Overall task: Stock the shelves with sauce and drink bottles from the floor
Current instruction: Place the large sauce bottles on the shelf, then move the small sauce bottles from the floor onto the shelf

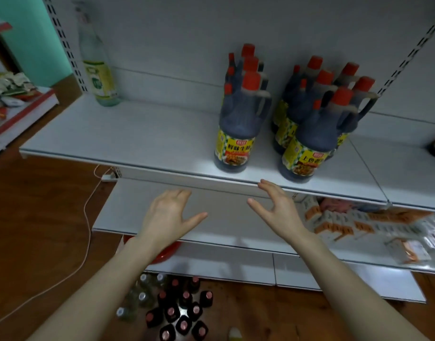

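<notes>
Dark sauce jugs with red caps and yellow labels stand in rows on the white upper shelf (137, 134); the nearest one (238, 124) is at the shelf's front, with a second group (317, 114) to its right. A tall clear bottle (98, 67) stands alone at the shelf's back left. On the floor below, several small dark bottles (182, 313) and clear bottles (142, 291) stand in a cluster. My left hand (167, 215) and my right hand (275, 207) hover empty with fingers apart, just below the shelf's front edge.
The lower shelf (223, 225) carries white and orange packets (347, 225) at the right. A red item (167, 252) lies under it. A white cable (88, 217) runs across the brown floor. Another rack with packets (7, 94) stands at the left.
</notes>
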The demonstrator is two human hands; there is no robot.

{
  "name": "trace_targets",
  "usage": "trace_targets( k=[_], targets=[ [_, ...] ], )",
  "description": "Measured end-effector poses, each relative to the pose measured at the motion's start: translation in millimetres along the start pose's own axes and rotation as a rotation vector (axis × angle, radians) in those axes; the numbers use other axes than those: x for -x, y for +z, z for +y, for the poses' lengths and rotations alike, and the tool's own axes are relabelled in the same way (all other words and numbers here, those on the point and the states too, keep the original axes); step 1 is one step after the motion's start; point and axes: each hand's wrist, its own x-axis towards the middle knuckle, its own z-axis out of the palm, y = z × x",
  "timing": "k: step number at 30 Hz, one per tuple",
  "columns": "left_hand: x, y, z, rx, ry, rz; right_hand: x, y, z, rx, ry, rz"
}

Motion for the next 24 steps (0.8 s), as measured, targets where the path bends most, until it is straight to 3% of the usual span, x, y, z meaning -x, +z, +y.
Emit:
trace_targets(
  k=[10, 24],
  targets=[
    [83, 36, 24, 0.01, -0.318, 0.04, 30, 18, 31, 0.042, -0.116, -0.315],
    [215, 126, 152, 0.162, -0.866, -0.026, 88, 24, 121, 0.136, -0.276, -0.717]
  ],
)
